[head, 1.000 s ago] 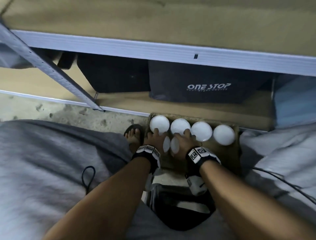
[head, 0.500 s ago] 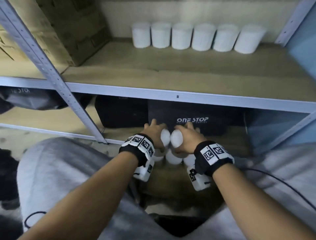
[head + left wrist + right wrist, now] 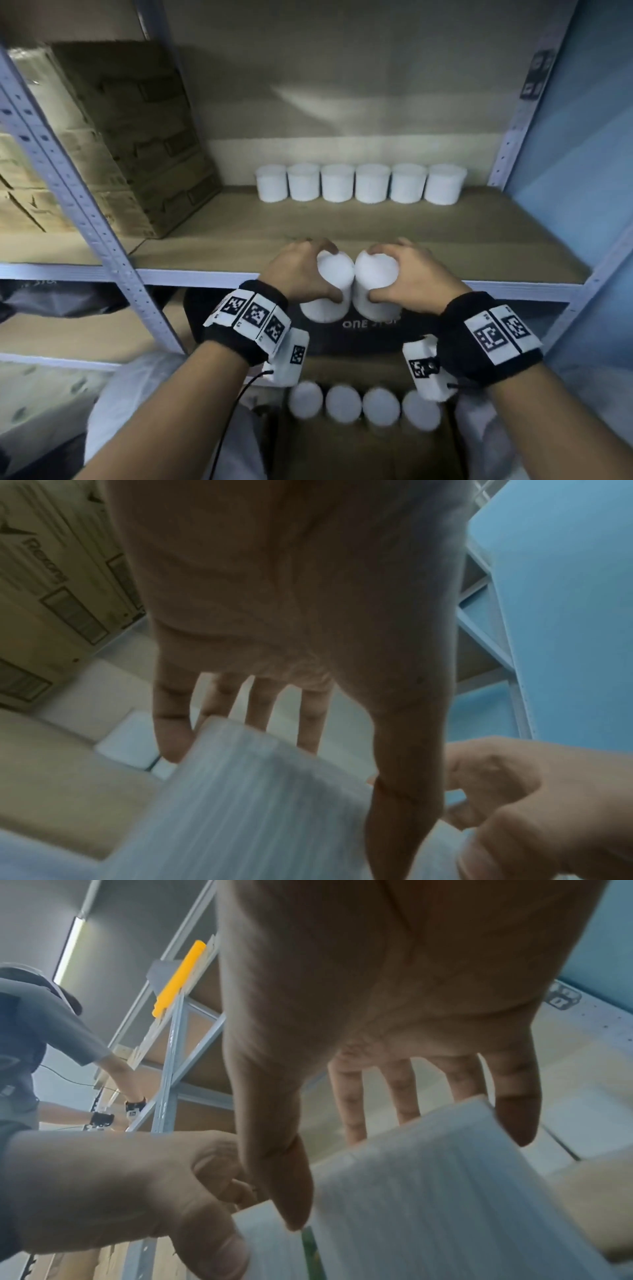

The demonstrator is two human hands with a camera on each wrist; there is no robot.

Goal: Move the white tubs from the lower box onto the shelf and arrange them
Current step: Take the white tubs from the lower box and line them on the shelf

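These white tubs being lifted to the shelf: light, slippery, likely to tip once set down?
Probably light: each hand, left hand and right hand, lifts one white tub alone. Ribbed sides likely aid grip. The row of six stands upright, so tipping seems unlikely.

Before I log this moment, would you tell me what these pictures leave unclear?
- Lower box, head view: how many tubs remain; the wrist cameras and arms cover part of the row.
- Black bag, head view: its lettering is partly hidden by the held tubs.
- Left-hand tub and right-hand tub, wrist views: motion blur hides any label.
- Left hand and right hand: fingertips hidden behind the tubs.
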